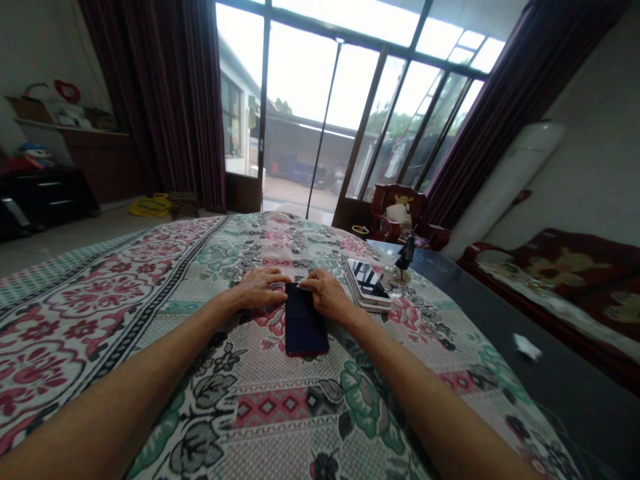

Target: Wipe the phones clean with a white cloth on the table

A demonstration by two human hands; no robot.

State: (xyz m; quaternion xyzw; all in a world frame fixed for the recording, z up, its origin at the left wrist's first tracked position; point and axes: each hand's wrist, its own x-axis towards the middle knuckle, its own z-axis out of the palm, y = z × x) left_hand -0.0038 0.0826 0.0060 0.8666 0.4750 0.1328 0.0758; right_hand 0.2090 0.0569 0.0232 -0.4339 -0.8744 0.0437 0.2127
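A dark smartphone (306,327) with a red edge lies flat on the patterned cloth (270,407), its screen black. My left hand (261,288) rests at the phone's upper left edge, fingers stretched out, with the fingertips touching or close to it. At the top right corner, my right hand (327,297) has its fingers pinched together over the phone. Something small and pale may be between those fingertips, too small to make out. To the right of that hand lies a white-framed device (367,280) with a dark screen, on top of another flat pale item.
A small black stand (406,257) is on the cloth behind the white device. Wooden seats (575,267) stand at the right, past a dark floor with a crumpled white scrap (527,347). Glass doors (305,120) and purple curtains (165,100) are ahead. A yellow bag (150,205) lies left.
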